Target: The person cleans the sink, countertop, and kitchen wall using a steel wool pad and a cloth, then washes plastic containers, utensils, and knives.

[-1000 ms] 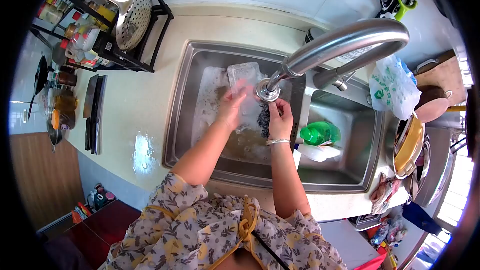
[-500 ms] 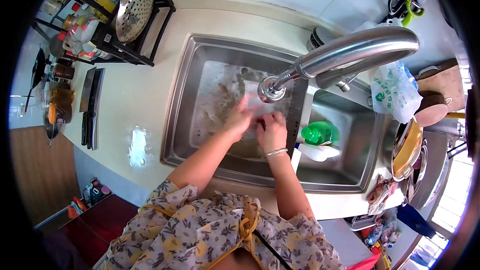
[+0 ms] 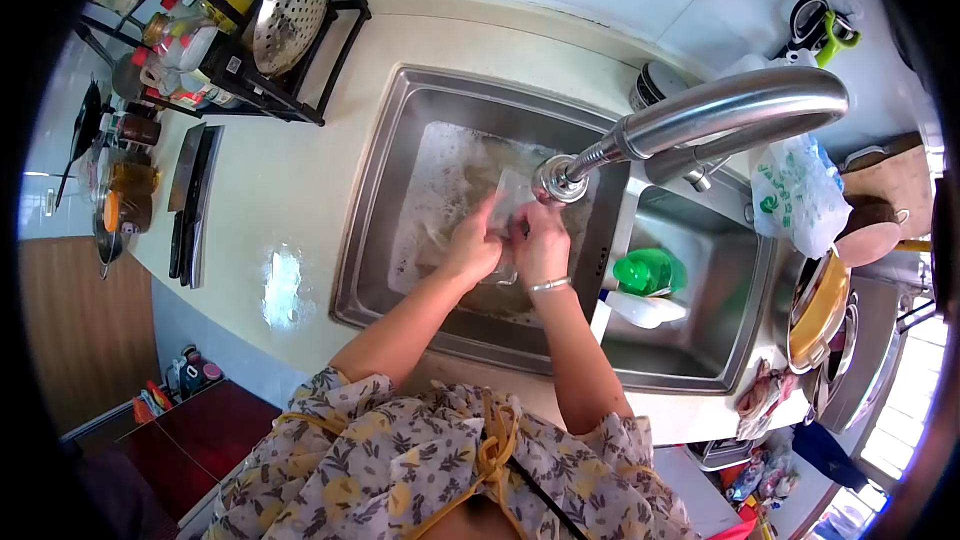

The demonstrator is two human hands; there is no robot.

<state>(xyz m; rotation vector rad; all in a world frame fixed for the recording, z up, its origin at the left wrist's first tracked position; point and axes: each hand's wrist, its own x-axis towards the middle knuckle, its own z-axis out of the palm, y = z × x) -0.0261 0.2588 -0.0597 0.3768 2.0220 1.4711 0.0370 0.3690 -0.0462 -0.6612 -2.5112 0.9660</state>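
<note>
Over the large sink basin [image 3: 365, 230], my left hand [image 3: 475, 245] grips a clear rectangular piece of plastic [image 3: 512, 190], perhaps a container or lid. It stands tilted between my hands, its lower end showing below my fingers. My right hand [image 3: 541, 245], with a bracelet at the wrist, is closed against the plastic's right side. Something small and dark [image 3: 523, 228] shows at its fingertips, too small to name. Cloudy, foamy water [image 3: 430, 180] lies in the basin beneath. Just above my right hand hangs the faucet head [image 3: 560, 180].
The smaller basin at right holds a green bottle [image 3: 650, 271] and a white bottle [image 3: 645, 310]. Knives [image 3: 190, 205] lie on the left counter. A black rack [image 3: 300, 100] with a skimmer [image 3: 292, 15] stands behind. A plastic bag [image 3: 798, 190] hangs at right.
The clear plastic now stands out more plainly between my hands, raised and tilted. My right hand has moved up slightly, closer under the faucet head. The whole view has shifted a little.
</note>
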